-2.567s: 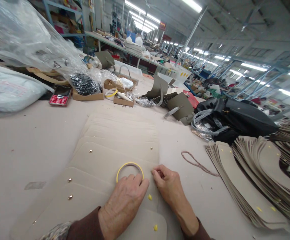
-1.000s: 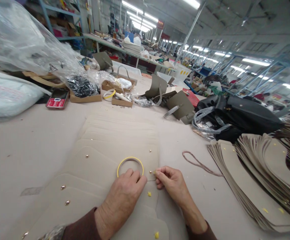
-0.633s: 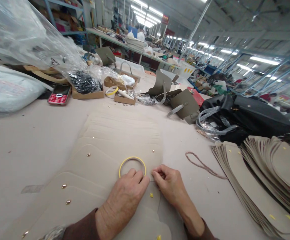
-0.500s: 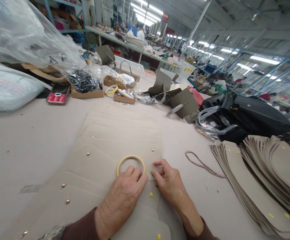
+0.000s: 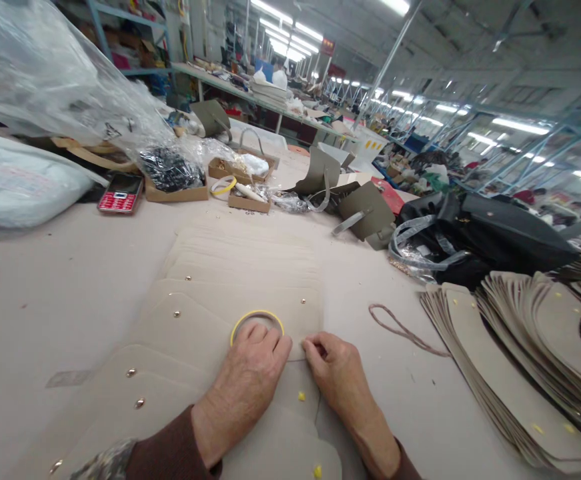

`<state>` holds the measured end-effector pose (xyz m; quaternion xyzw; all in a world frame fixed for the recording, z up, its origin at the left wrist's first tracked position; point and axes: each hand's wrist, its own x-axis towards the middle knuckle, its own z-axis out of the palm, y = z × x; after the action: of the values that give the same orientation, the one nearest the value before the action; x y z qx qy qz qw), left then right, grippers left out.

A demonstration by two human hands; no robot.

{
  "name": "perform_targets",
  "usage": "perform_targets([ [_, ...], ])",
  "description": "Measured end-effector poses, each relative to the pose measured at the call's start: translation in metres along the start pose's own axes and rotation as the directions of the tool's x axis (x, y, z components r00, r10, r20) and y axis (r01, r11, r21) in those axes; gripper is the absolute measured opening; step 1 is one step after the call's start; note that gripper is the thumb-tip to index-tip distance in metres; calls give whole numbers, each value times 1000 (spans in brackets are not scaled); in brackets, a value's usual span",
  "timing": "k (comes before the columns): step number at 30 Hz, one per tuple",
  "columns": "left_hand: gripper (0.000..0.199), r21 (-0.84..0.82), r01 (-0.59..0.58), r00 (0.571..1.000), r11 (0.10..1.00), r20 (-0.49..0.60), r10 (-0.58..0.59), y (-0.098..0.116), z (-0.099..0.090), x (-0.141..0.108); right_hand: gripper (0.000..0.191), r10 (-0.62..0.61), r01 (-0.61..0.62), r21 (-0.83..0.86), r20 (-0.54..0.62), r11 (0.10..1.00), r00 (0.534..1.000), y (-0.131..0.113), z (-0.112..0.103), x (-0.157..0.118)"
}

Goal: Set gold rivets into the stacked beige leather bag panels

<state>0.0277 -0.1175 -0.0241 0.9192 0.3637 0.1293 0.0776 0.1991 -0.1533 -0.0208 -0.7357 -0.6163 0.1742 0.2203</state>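
My left hand point(image 5: 248, 373) rests on overlapping beige bag panels point(image 5: 250, 287) with its fingers curled round a roll of yellow tape point(image 5: 257, 313). The roll stands partly hidden behind the knuckles. Just to the right, my right hand point(image 5: 339, 372) is closed in a pinch at the right edge of a panel. Whatever lies between its thumb and fingertips is too small to make out. Below the hands, a small yellow tape piece point(image 5: 301, 396) sticks to a panel, and another yellow piece point(image 5: 317, 471) sits lower. Metal snaps point(image 5: 140, 403) dot the panels.
On the right lie a brown cord loop point(image 5: 405, 328), stacked beige strips point(image 5: 475, 353) and a black bag point(image 5: 495, 233). Along the back are a red phone point(image 5: 121, 194), a cardboard tray point(image 5: 177, 193), another tape roll point(image 5: 223, 185) and olive bag pieces point(image 5: 367, 210).
My right hand's index finger, stretched out before, has curled in to a pinch with the thumb at the panel edge. My left hand keeps the tape roll and has shifted slightly left.
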Motion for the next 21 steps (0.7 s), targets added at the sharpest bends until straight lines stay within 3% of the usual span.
perform_targets([
  [7,17,-98,-46,996,994,-76,39,-7,-7,-6,12,-26,35,-125,74,992,997,-8,-10,1],
  [9,18,-123,-72,989,990,-137,55,-11,-9,-7,12,-30,49,-105,170,993,985,-7,-20,-4],
  [13,20,-217,-190,946,958,-301,119,-14,-10,-9,13,-76,43,86,424,995,902,-3,-34,-15],
  [15,24,-273,-236,923,933,-362,128,-14,-10,-9,14,-93,24,202,341,979,936,-2,-35,-17],
  [17,34,-296,-254,916,921,-379,131,-13,-9,-9,17,-126,80,299,138,951,982,-3,-32,-18],
  [19,41,-285,-252,918,925,-372,135,-13,-7,-9,19,-225,216,354,-15,910,974,-5,-27,-17],
  [21,41,-257,-248,919,934,-368,143,-12,-5,-9,21,-357,363,355,-85,861,930,-9,-23,-16],
])
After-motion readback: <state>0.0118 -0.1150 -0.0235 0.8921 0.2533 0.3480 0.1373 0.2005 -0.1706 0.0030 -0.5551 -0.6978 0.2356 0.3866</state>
